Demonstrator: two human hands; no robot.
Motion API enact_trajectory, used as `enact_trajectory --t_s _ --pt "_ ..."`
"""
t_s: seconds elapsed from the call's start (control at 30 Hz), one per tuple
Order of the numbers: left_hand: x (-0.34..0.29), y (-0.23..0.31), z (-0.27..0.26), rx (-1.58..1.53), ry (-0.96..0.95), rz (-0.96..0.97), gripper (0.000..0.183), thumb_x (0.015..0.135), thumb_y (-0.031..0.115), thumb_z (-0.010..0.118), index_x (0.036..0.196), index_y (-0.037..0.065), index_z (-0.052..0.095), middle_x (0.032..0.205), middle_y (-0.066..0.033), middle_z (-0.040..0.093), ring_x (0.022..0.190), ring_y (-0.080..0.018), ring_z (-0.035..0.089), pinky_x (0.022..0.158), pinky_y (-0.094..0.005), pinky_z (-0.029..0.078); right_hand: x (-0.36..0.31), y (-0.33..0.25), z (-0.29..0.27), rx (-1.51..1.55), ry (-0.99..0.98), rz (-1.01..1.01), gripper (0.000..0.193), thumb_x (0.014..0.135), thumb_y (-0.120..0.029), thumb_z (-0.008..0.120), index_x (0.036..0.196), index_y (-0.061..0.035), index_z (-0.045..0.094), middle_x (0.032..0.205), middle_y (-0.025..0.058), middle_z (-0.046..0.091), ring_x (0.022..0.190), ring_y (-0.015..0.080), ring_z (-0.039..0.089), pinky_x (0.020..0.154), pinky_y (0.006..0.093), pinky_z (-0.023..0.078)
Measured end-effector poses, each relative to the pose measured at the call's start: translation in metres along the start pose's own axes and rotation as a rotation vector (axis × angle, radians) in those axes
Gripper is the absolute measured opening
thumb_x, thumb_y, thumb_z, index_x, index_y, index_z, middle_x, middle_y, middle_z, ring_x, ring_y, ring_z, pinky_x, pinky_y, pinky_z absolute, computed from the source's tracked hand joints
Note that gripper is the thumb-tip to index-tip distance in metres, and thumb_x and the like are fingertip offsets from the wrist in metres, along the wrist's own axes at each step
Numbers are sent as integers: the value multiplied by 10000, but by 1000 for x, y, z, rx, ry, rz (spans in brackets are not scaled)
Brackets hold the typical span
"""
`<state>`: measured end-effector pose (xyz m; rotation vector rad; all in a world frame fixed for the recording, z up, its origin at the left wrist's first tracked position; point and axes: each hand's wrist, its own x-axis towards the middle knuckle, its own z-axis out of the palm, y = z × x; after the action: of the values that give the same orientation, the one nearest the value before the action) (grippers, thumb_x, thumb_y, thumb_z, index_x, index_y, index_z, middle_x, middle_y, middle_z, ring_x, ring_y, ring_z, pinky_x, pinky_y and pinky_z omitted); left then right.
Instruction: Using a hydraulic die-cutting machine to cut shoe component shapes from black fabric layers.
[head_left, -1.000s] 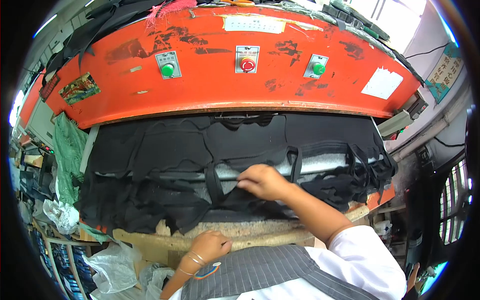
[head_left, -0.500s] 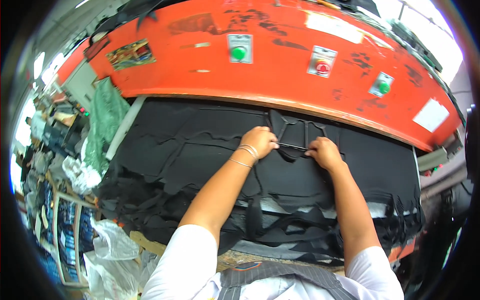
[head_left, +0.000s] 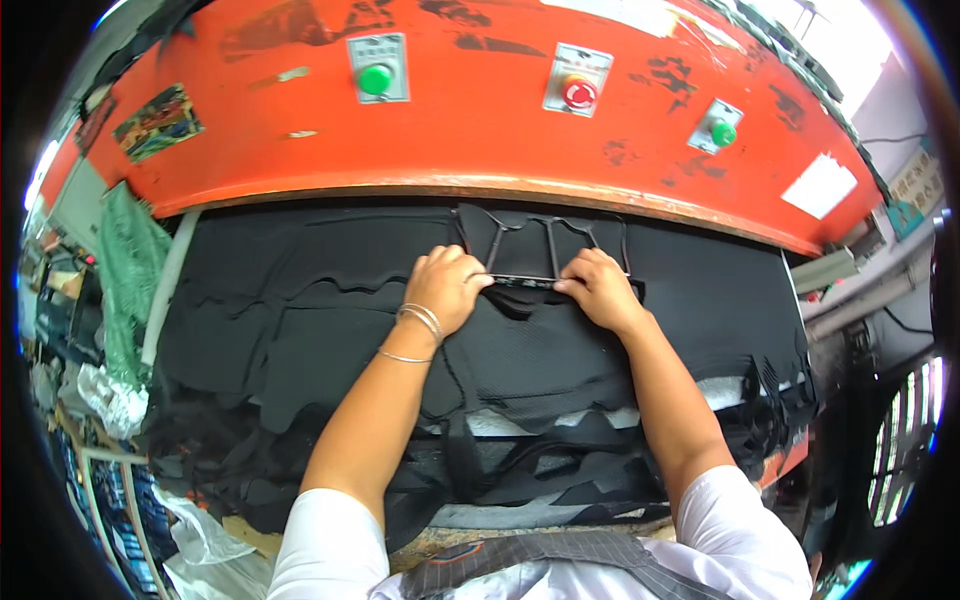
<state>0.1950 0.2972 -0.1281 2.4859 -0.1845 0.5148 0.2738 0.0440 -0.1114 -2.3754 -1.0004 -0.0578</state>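
A dark metal cutting die (head_left: 551,248), an open frame with cross bars, lies on black fabric (head_left: 350,345) close under the orange press. My left hand (head_left: 443,288), with bangles at its wrist, grips the left end of the die's near edge. My right hand (head_left: 600,286) pinches the same edge further right, its thumb pointing toward the left one. Between the thumbs the edge shows as a narrow dark band with light flecks. Just nearer than the edge, the fabric has a loose, curved cut flap.
The orange press beam (head_left: 460,150) spans the far side, with two green buttons (head_left: 375,80) and a red button (head_left: 579,94). Black fabric scraps (head_left: 560,465) hang along the near edge. Plastic bags (head_left: 205,540) and a green sack (head_left: 130,270) stand at left.
The press, fabric and hands now lie further left in the picture. Both hands keep their hold on the die's near edge, which shows a broader face than before.
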Motion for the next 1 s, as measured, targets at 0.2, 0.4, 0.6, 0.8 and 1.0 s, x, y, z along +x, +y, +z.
enact_trajectory --t_s 0.2,0.4,0.6,0.8,1.0 --pt "-1 6 2 95 8 84 187 752 237 714 721 96 596 748 -80 587 791 -301 546 715 -415 417 16 -23 -14 -123 -167 51 507 742 -484 726 1056 -86 693 1105 133 594 1062 322 590 898 427 484" --pt "22 35 -1 -84 174 284 170 737 105 693 737 40 537 727 -101 489 705 -285 458 663 -386 385 48 -48 -22 -600 -434 -6 569 660 -566 758 966 -86 739 1181 59 561 1118 321 516 923 425 448" --pt "6 11 17 -789 226 -151 755 850 93 686 1457 72 238 1182 -96 482 930 -163 540 786 -216 443 46 -30 -19 -83 -473 -6 435 786 -432 704 1060 -95 710 1051 114 689 978 328 635 863 398 489" --pt "8 9 21 -595 47 -110 775 930 243 586 1516 79 106 1360 -193 477 1174 -276 544 936 -335 445 25 -20 -44 198 -283 -52 388 787 -371 718 1029 -68 712 986 139 694 943 342 648 846 405 490" --pt "11 34 19 166 -204 71 335 914 140 535 1211 6 609 1203 -188 571 1169 -360 517 1009 -414 401 -22 -19 -73 464 181 -310 262 822 -258 721 806 -6 653 820 96 630 877 290 543 836 396 426"
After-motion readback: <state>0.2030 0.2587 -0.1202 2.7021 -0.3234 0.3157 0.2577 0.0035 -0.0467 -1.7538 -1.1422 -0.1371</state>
